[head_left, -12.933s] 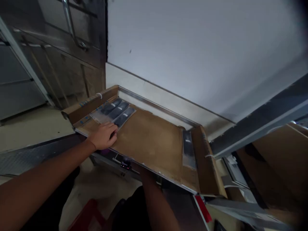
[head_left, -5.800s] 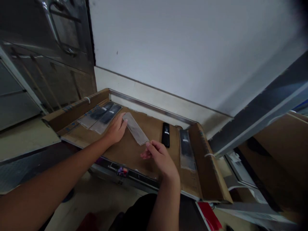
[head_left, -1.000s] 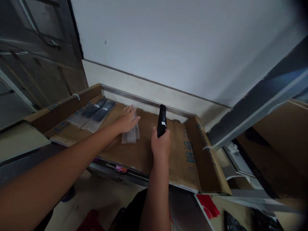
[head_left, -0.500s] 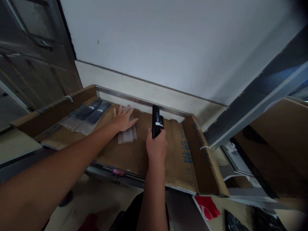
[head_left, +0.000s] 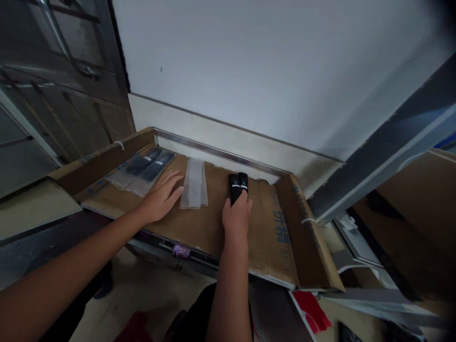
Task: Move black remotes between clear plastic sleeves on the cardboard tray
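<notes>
Right, from the head view, my right hand (head_left: pixel 238 213) is curled round two black remotes (head_left: pixel 238 186) side by side on the cardboard (head_left: pixel 210 228); my left hand (head_left: pixel 162 197), thumb apart, sits between clear sleeves (head_left: pixel 194 184) and the bagged pair (head_left: pixel 144 168).

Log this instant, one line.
left hand: open, beside two bagged dark items | right hand: around near ends of two black devices | flat clear sleeves: between hands | surface: cardboard tray
</notes>
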Available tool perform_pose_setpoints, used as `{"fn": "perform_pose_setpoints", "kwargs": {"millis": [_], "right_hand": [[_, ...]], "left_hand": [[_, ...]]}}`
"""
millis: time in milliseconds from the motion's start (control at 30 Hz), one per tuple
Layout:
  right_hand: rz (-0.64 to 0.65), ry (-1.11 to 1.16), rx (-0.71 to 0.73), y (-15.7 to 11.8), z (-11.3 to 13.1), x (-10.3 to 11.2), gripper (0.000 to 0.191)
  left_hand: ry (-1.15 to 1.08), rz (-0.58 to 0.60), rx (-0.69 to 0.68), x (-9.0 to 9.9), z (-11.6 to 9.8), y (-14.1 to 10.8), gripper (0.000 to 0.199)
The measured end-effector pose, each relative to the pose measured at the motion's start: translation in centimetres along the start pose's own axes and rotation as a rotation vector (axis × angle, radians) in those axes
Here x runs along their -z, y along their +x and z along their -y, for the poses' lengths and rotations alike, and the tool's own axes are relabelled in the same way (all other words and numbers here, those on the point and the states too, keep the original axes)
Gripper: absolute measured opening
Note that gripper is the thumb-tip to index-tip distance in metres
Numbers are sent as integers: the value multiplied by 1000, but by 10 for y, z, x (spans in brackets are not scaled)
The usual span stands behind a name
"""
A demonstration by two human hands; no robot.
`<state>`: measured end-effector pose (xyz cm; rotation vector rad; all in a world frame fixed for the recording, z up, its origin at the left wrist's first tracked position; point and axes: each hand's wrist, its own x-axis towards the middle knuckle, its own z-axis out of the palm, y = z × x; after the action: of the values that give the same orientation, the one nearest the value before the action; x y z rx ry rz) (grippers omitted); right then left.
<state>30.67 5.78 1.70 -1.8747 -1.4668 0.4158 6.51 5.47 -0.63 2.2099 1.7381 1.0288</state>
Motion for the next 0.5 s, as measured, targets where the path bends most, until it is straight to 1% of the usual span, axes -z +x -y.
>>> {"fn": "perform_pose_setpoints", "kwargs": {"millis": [67,133,267,400,500], "right_hand": [[-6,9,8,0,-1,-1,60],[2,6,35,-1,-1,-1,61],[14,-17,117,-1,-1,0,55],[-35,-26,124,1,0,-1,47],[-16,-21,231,2,1,-3,40]], "left_hand": [[-8,-33,63,1,11,-4,52],[-1,-33,85,-1,17,-4,51],[66,13,72,-4,13,0,47],[77,38,94,-2,8,1,47],[65,48,109,-1,8,1,47]]}}
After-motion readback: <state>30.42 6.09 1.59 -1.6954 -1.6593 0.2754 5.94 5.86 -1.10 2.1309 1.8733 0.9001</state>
